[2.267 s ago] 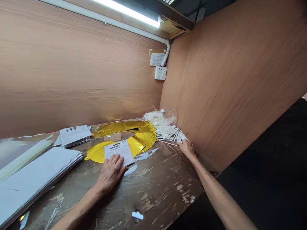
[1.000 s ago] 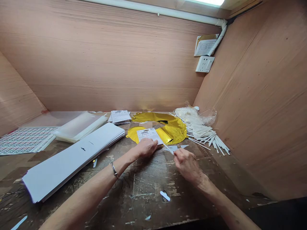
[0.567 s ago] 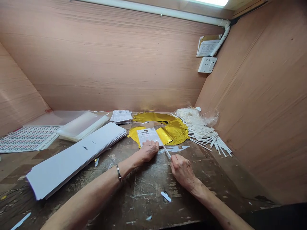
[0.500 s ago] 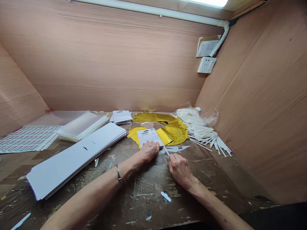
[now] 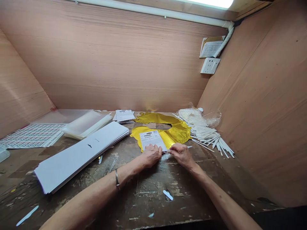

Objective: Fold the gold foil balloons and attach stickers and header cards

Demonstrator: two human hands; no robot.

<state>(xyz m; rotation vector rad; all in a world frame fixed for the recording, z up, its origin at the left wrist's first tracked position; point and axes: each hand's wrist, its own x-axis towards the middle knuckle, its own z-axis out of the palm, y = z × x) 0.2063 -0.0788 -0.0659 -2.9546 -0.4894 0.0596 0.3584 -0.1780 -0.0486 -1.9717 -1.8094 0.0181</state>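
Flat on the table lies a gold foil balloon (image 5: pixel 183 132), curved round like a ring. A printed card packet (image 5: pixel 151 140) with a hang hole rests on its near part. My left hand (image 5: pixel 151 156) is closed at the packet's lower edge, fingers curled over it. Beside it, at the packet's lower right corner, my right hand (image 5: pixel 181 155) pinches a thin white stick, of which only a short end shows between the fingers. Where the stick's end meets the packet is too small to make out.
A heap of white sticks (image 5: pixel 208 135) lies right of the balloon, by a clear bag (image 5: pixel 212 118). On the left are a stack of white card strips (image 5: pixel 81 156), clear plastic sleeves (image 5: pixel 87 124) and a sticker sheet (image 5: pixel 35 135). More printed packets (image 5: pixel 124 115) lie behind.
My right hand has moved up and closer to the packet's corner, and less of the white stick shows. My left hand stays at the packet's lower edge. The view has shifted slightly.
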